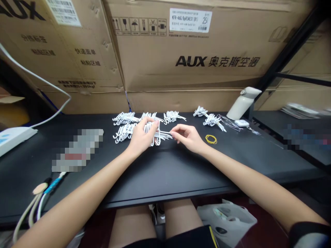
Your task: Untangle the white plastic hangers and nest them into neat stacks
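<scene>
My left hand is closed around a bunch of white hooks, thin rods with bent ends. The fingers of my right hand pinch the tip of one white rod that sticks out to the right of the bunch. More bundles of white hooks lie behind and beside my left hand, partly covered by it. Another bundle rests just beyond the gap between my hands. Farther right are two bundles close together. A loop of yellow rubber bands lies right of my right hand.
Large cardboard boxes stand along the back of the black table. At the back right are a white bottle, glasses and a small white case. A phone-like object, blurred out, lies left with a cable.
</scene>
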A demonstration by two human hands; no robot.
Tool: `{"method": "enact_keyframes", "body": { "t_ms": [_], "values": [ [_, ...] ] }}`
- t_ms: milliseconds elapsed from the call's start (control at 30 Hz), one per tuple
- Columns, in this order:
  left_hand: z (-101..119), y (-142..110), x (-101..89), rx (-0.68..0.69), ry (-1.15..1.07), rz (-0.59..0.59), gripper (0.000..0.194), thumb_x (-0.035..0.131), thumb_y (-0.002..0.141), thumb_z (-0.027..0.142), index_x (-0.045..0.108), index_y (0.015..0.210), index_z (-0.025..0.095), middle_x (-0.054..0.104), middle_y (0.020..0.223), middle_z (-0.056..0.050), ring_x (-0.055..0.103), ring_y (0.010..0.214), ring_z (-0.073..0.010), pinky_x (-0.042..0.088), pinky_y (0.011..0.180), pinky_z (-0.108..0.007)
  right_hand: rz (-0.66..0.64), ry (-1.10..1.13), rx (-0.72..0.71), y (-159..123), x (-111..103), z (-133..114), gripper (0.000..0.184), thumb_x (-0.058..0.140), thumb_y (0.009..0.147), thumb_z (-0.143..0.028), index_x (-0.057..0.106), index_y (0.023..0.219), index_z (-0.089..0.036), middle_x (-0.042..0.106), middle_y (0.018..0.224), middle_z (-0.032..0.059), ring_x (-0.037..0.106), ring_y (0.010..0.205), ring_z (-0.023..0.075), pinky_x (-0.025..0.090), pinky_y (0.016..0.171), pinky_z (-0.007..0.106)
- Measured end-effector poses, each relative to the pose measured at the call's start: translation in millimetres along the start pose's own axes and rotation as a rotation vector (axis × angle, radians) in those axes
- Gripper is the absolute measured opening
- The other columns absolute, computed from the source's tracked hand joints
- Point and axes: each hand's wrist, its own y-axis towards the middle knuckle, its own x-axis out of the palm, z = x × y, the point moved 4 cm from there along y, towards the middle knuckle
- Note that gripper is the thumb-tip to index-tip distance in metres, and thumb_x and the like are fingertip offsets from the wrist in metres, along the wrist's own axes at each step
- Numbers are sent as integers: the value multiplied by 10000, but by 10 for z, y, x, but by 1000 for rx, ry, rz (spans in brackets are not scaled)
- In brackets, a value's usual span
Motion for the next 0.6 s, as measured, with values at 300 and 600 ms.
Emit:
{"method": "enact_keyframes", "body": {
  "t_ms": [300,600],
  "values": [
    [77,-6,-79,113,202,149,349,445,873,496,595,797,190,646,706,-13,530,560,-136,436,585,-259,44,106,71,24,8,-20,274,671,752,-415,644,779,-144,590,640,4,514,511,97,477,494,249],
    [35,-27,17,3,-21,38,365,480,840,554,488,721,209,524,563,20,610,492,-161,449,453,-255,88,198,120,7,52,28,273,709,710,-412,663,770,-150,599,641,8,515,526,95,475,483,237]
  ]
}}
